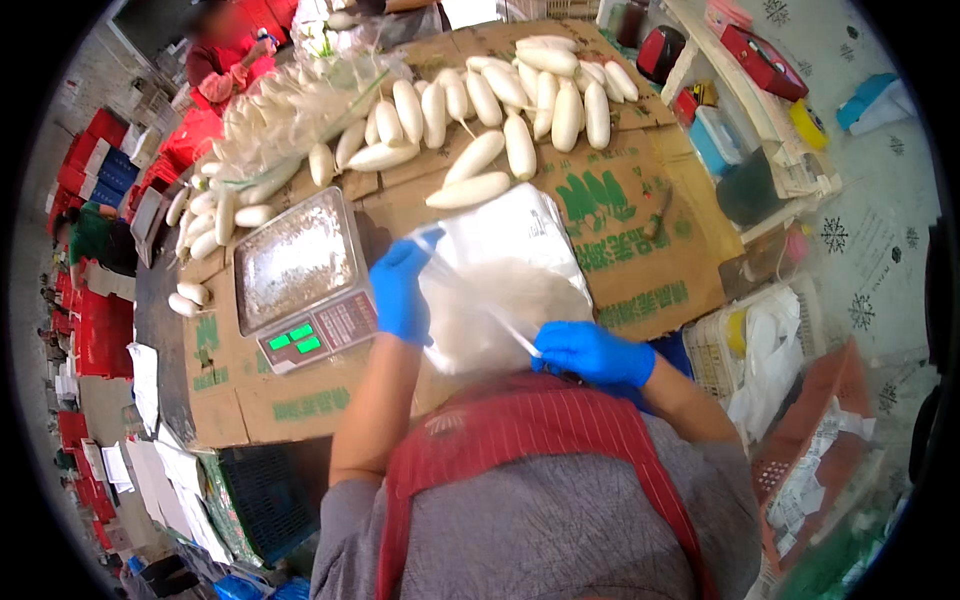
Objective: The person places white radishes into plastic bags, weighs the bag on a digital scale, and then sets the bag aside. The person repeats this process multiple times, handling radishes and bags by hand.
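A translucent plastic bag (502, 315) is stretched between my two blue-gloved hands, its edge running slantwise from one to the other. My left hand (403, 289) grips the bag's upper left corner, close to the digital scale. At the lower right, near my red apron, my right hand (592, 352) pinches the other end of that edge. Beneath it lies a stack of white plastic bags (517, 225), partly covered. To the left stands the scale, whose steel pan (296, 262) holds no radish and whose green display (296, 337) is lit.
White radishes (566, 116) lie piled along the table's far side. More fill a large clear bag (292, 112) at the far left. Flattened cardboard (630, 247) covers the table. Shelving (787, 142) and a crate (720, 352) border the right. A person in red (225, 67) stands beyond the table.
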`<state>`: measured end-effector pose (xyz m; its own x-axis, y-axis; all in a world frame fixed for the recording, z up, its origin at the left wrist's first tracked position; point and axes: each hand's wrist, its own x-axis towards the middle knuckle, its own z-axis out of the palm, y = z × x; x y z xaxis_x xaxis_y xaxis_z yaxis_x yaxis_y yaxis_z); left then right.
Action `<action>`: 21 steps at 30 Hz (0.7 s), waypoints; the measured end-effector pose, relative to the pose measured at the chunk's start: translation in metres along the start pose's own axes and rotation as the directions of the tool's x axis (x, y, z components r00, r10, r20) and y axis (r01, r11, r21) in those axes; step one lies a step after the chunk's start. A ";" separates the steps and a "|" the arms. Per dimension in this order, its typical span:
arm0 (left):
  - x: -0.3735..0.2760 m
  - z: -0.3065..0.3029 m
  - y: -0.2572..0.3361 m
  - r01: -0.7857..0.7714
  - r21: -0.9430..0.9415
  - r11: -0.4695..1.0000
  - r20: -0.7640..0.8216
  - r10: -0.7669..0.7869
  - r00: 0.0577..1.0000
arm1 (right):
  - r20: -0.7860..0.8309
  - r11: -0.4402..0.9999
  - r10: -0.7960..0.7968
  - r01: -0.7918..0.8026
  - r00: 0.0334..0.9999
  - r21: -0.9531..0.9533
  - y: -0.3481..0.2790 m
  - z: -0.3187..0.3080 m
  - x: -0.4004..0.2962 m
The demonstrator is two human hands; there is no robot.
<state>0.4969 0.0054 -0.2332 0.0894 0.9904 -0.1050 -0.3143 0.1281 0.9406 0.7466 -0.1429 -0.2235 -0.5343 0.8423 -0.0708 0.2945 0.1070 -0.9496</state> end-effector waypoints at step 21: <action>-0.055 -0.043 0.009 0.014 0.513 0.858 0.376 -0.240 0.895 | -0.002 0.419 0.139 -0.057 0.990 0.906 -0.016 0.006 0.086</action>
<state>0.4487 -0.0453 -0.2328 0.5114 0.8361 -0.1985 0.2168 0.0979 0.9713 0.6914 -0.0750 -0.2160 -0.4866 0.8499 -0.2020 -0.5639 -0.4822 -0.6704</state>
